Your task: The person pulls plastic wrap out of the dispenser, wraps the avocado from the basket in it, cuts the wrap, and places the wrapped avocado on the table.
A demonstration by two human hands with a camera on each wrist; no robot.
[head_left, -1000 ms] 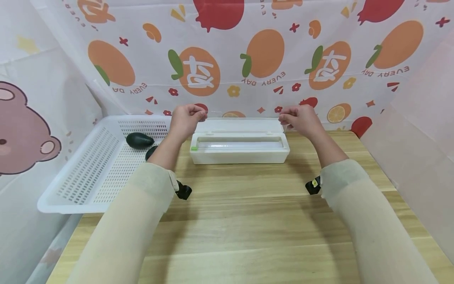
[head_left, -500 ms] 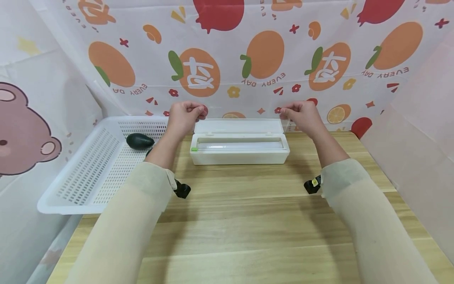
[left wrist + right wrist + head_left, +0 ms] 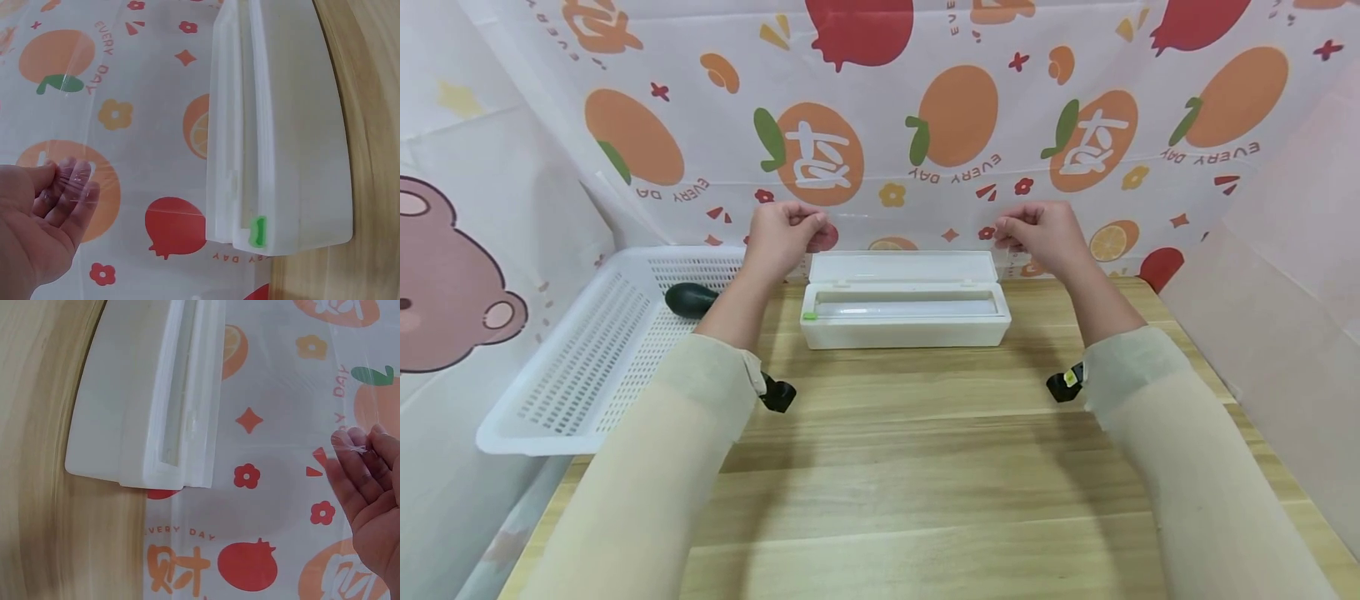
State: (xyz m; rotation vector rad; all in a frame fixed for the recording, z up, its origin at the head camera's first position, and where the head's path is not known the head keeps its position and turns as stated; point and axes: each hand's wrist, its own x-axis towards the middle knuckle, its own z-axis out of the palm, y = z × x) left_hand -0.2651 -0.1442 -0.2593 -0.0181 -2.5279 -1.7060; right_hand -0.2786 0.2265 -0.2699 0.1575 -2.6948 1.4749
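Observation:
A long white cling film dispenser box (image 3: pixel 906 335) stands against the back wall with its lid (image 3: pixel 902 267) raised. Its roll (image 3: pixel 902 307) lies in the slot, and a green slider (image 3: pixel 809 316) sits at the left end. My left hand (image 3: pixel 781 240) pinches one corner of a clear sheet of cling film (image 3: pixel 80 189) between thumb and fingers, above the box's left end. Level with it, my right hand (image 3: pixel 1047 237) pinches the other corner over the right end. Between the hands the film is almost invisible in the head view; in both wrist views it wrinkles at the fingertips.
To the left, a white perforated basket (image 3: pixel 561 417) holds a dark green eggplant-shaped vegetable (image 3: pixel 688 300); my left forearm covers part of it. The wooden table (image 3: pixel 917 483) stretches in front. A fruit-print sheet (image 3: pixel 917 125) hangs right behind the box.
Both hands have risen and moved slightly apart, still pinching the film's corners. The box has stayed where it was. My left forearm now hides the second dark vegetable in the basket.

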